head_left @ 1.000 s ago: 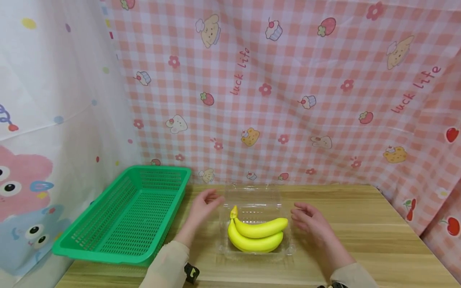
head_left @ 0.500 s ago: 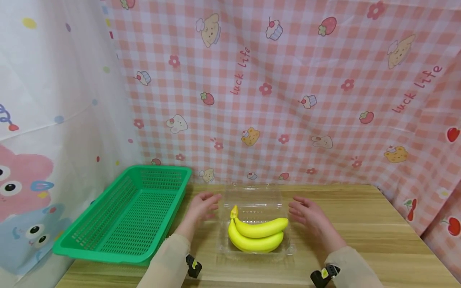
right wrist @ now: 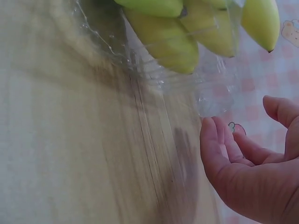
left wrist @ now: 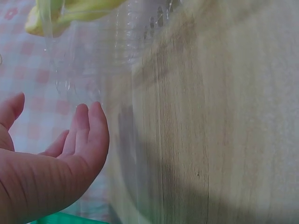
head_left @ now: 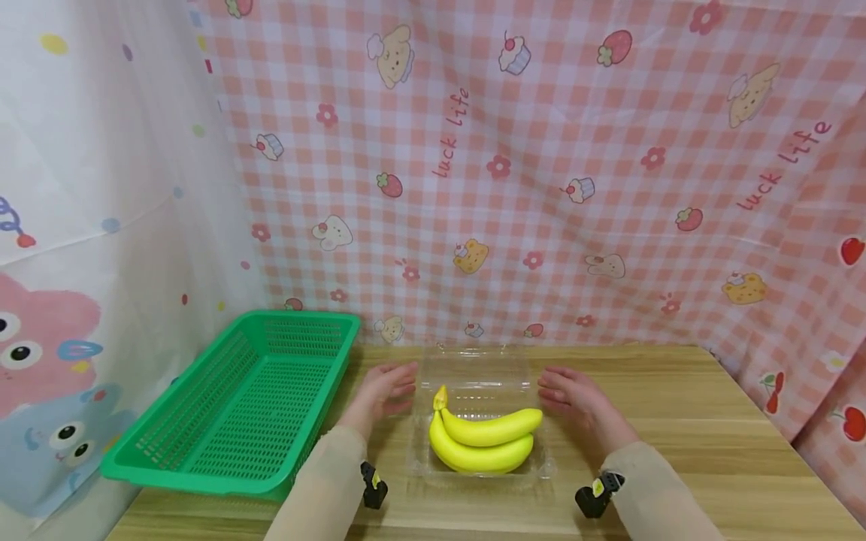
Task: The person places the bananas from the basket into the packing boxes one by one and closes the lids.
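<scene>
A clear plastic clamshell box (head_left: 483, 391) lies with its lid folded back on the table, and a bunch of yellow bananas (head_left: 483, 443) rests in its base. My left hand (head_left: 381, 392) is just left of the box, fingers loosely extended and holding nothing. On the opposite side my right hand (head_left: 575, 398) is held likewise, its fingers close to the box edge. In the left wrist view the fingertips of the left hand (left wrist: 60, 163) are near the plastic; whether they touch it I cannot tell. The right wrist view has the right hand (right wrist: 252, 172) below the bananas (right wrist: 168, 44).
A green perforated basket (head_left: 307, 439) stands at the left of the wooden table (head_left: 704, 451). A pink checked curtain (head_left: 433, 218) hangs behind the table, and a white patterned curtain (head_left: 155, 248) is at the left.
Both hands have shifted slightly, the right one inward toward the box, and their fingers have straightened somewhat. The box, bananas and basket have stayed in place.
</scene>
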Motion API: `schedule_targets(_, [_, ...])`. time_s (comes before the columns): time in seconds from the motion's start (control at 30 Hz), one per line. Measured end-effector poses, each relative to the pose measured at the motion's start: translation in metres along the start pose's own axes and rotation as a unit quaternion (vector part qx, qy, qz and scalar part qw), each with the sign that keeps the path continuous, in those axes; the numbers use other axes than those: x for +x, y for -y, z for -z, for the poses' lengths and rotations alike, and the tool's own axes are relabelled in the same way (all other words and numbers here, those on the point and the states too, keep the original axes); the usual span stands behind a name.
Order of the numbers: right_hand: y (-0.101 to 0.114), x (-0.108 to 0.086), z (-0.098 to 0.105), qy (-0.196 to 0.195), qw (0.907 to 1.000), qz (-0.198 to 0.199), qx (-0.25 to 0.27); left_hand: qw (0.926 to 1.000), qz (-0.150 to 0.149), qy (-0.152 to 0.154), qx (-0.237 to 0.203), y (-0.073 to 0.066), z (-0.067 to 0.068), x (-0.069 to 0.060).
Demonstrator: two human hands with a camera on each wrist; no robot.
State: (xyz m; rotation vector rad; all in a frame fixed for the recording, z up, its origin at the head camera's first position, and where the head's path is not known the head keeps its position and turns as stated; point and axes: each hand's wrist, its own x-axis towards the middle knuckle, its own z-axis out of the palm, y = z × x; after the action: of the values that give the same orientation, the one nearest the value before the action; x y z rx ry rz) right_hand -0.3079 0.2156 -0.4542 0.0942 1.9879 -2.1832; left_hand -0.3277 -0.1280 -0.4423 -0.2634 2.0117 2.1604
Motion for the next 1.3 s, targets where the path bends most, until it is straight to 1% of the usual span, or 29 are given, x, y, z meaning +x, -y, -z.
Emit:
schedule_targets(0.2, [0.002, 0.007, 0.002, 0.004, 0.9998, -0.012, 0.016, 0.9998, 0.014, -0.003, -0.014, 0.000, 0.001, 0.007])
schedule_targets(0.43, [0.000, 0.015, 0.001, 0.011, 0.9994, -0.018, 0.029, 0.9997, 0.019, -0.001, -0.016, 0.000, 0.003, 0.011])
schedule_targets(0.67, [0.002, 0.020, -0.002, 0.024, 0.9996, -0.017, -0.003, 0.9997, 0.014, 0.016, -0.011, 0.000, 0.003, 0.013])
schedule_targets(0.8, [0.004, 0.021, -0.004, 0.029, 0.9994, -0.017, -0.009, 0.9992, 0.014, 0.031, -0.020, -0.001, 0.000, 0.015])
schedule_targets(0.9, [0.005, 0.021, -0.005, 0.030, 0.9993, -0.018, -0.009, 0.9989, 0.014, 0.034, -0.029, -0.003, -0.002, 0.016])
schedule_targets(1.0, [0.007, 0.021, -0.005, 0.035, 0.9992, -0.018, 0.002, 0.9988, 0.016, 0.027, -0.038, -0.005, -0.005, 0.016])
schedule_targets(1.1, [0.008, 0.021, -0.004, 0.041, 0.9987, -0.018, 0.027, 0.9985, 0.015, 0.024, -0.047, -0.006, -0.006, 0.016])
schedule_targets(1.3, [0.011, 0.019, -0.004, 0.048, 0.9969, -0.011, 0.062, 0.9977, 0.008, 0.025, -0.062, -0.007, -0.006, 0.015])
